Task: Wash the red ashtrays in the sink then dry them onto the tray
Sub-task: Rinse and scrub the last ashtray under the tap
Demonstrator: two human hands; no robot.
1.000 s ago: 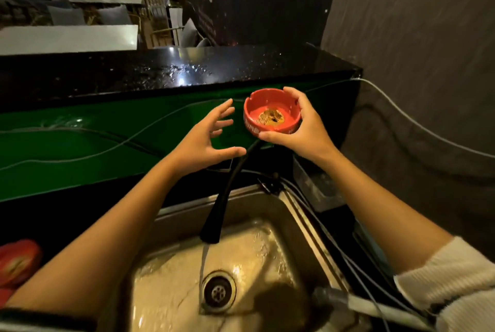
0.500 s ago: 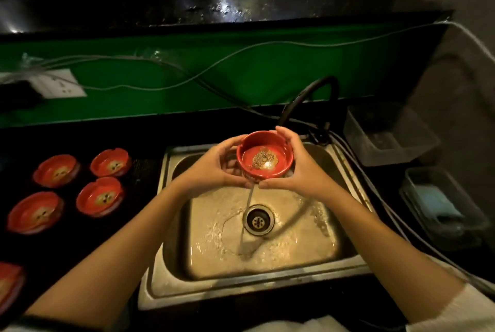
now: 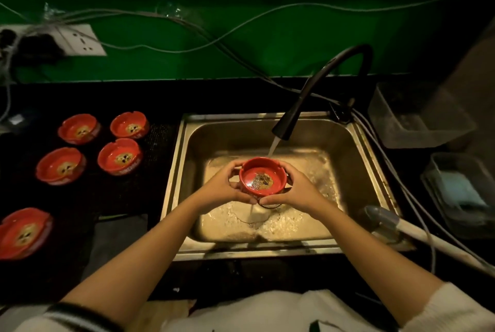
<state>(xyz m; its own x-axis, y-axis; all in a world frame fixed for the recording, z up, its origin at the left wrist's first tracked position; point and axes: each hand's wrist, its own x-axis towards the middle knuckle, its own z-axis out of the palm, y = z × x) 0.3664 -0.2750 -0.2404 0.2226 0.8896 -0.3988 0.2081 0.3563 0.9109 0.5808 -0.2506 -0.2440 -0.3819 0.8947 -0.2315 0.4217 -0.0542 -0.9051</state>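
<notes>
2 hands [image 3: 222,187] [image 3: 297,189], fingers curled around red ashtray [image 3: 263,177] over sink [image 3: 356,149]

A green wall [image 3: 267,45] runs behind the black worktop [image 3: 120,205]. Thin wires [image 3: 187,47] hang across it. A white socket [image 3: 80,39] sits at the left. The light is dim.

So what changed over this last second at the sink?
The red ashtray with ash came down from counter height to under the black tap's stream; the left hand joined the right hand in gripping it. Five red ashtrays at left stayed put since half a second ago.
</notes>
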